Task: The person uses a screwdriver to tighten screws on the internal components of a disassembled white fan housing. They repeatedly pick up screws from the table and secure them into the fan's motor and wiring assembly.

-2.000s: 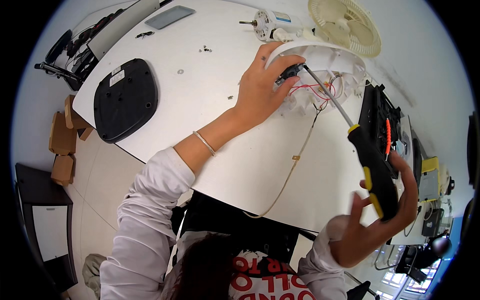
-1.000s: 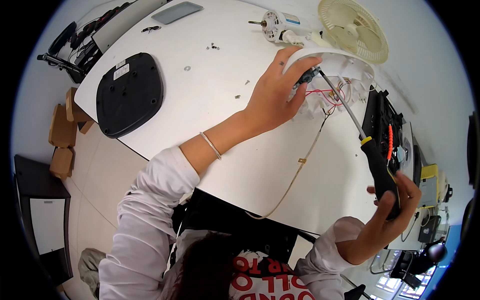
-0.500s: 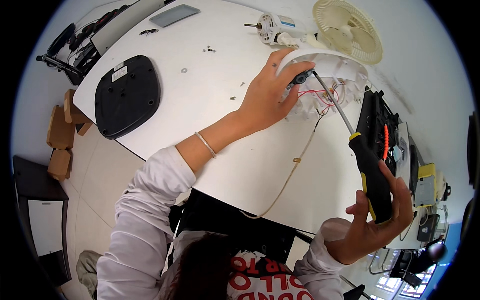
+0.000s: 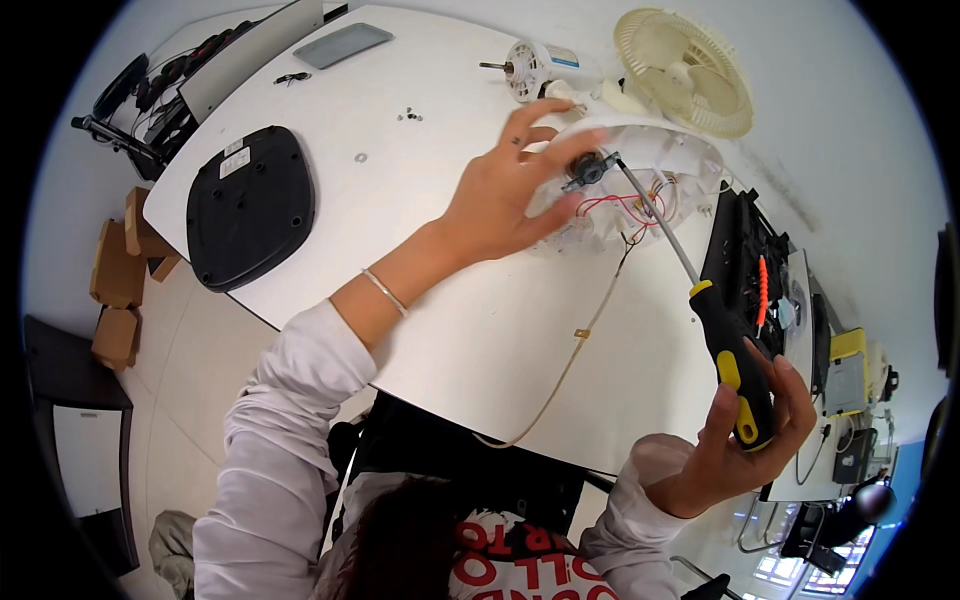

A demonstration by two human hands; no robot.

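Worktop (image 4: 480,340): white, dark-trimmed, rounded at its left corner. A black base plate (image 4: 255,215) lies near that corner, its near side reaching slightly over the edge. Toward the far left: grey shallow tray (image 4: 343,46), with a small black cable (image 4: 292,78) just beside it. Mid-surface, left of centre — a scatter of tiny screws (image 4: 410,117) and one flat washer (image 4: 361,157), well apart. White motor (image 4: 540,70) on its side near the far edge. White housing (image 4: 645,150), toward the far right corner; from it a pale cord (image 4: 562,378) curves to the near edge. Black tool case (image 4: 740,250) along the right edge.
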